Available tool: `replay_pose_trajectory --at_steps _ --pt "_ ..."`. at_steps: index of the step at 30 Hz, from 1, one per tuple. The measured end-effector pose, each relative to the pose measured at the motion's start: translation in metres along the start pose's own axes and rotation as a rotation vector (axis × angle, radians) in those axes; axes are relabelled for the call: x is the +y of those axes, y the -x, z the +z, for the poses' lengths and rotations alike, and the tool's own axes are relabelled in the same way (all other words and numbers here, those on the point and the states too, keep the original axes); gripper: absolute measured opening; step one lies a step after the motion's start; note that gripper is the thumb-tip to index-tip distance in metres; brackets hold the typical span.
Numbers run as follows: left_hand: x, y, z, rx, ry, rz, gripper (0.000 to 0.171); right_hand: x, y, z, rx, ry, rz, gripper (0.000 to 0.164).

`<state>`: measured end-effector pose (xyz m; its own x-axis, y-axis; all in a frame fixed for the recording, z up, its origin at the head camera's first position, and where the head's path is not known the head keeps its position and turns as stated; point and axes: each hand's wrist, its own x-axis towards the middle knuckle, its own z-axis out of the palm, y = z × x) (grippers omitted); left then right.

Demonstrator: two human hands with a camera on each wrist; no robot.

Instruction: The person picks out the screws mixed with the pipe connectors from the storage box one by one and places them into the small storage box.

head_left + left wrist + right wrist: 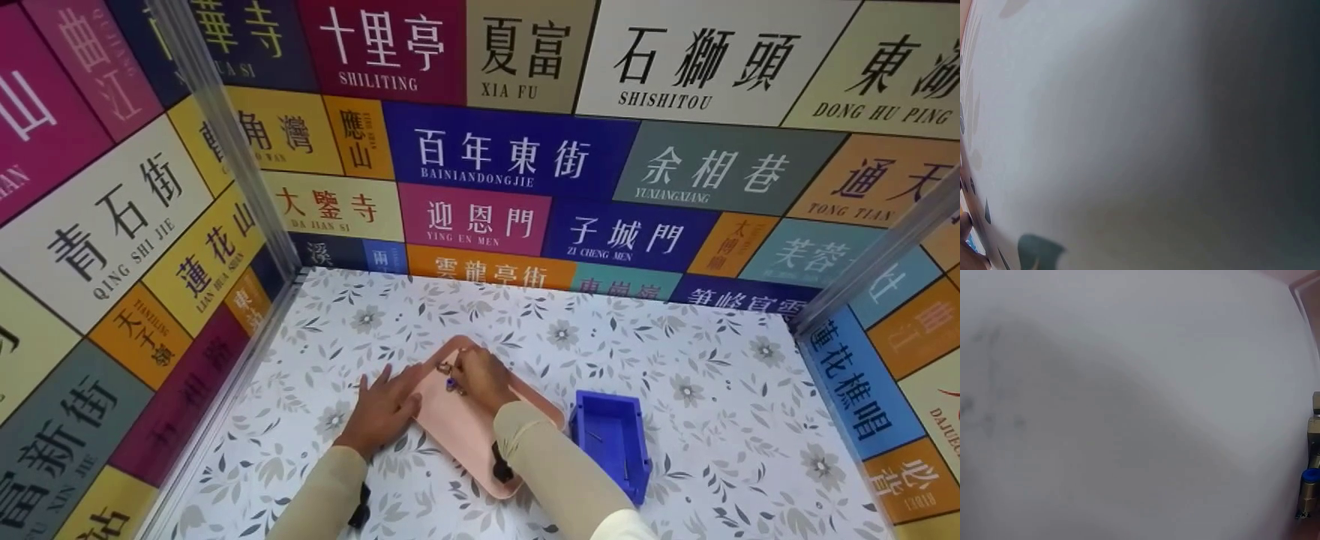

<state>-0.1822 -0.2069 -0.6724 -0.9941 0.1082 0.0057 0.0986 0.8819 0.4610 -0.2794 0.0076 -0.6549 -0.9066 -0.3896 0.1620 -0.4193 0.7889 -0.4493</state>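
A pink tray (pixel 465 442) lies at a slant on the patterned table. Over its far end my right hand (pixel 484 379) reaches down with bent fingers, right at some small brass fittings (pixel 445 367). One brass fitting with a blue ring (pixel 1310 486) shows at the right edge of the right wrist view, beside a squared brass piece (pixel 1314 424). The fingertips are partly hidden, so I cannot tell whether they pinch a fitting. My left hand (pixel 382 409) lies with fingers spread at the tray's left rim, thumb toward the tray.
To the right of the tray stands a blue bin (pixel 609 405) with a few thin metal pieces (pixel 594 435) inside. Walls of colourful sign panels (pixel 510 150) enclose the table at the back and sides. The left wrist view is mostly blurred pale surface.
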Motion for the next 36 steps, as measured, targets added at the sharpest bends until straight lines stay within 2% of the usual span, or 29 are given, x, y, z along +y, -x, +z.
replay_pose_trajectory --at_steps 8,15,20,24,31,36 --pt "0.000 -0.002 0.002 -0.007 -0.006 -0.025 0.058 0.001 -0.001 0.000 -0.027 -0.021 -0.019 0.023" --pt "0.000 -0.002 0.003 0.002 -0.015 -0.032 0.057 0.003 0.000 0.002 -0.019 0.008 -0.045 0.029" --pt "0.003 -0.002 0.002 -0.002 -0.017 -0.054 0.058 0.006 0.001 0.000 -0.036 -0.045 -0.050 0.028" --pt "0.004 -0.001 0.001 0.001 -0.003 -0.037 0.058 0.008 0.004 -0.001 -0.036 -0.093 -0.057 0.029" --pt "0.002 -0.001 0.000 -0.013 -0.006 -0.015 0.059 0.010 0.006 -0.002 -0.029 -0.103 -0.095 0.023" --pt "0.001 -0.001 0.001 -0.017 -0.011 -0.020 0.059 0.009 0.006 -0.006 -0.040 -0.194 -0.125 0.021"
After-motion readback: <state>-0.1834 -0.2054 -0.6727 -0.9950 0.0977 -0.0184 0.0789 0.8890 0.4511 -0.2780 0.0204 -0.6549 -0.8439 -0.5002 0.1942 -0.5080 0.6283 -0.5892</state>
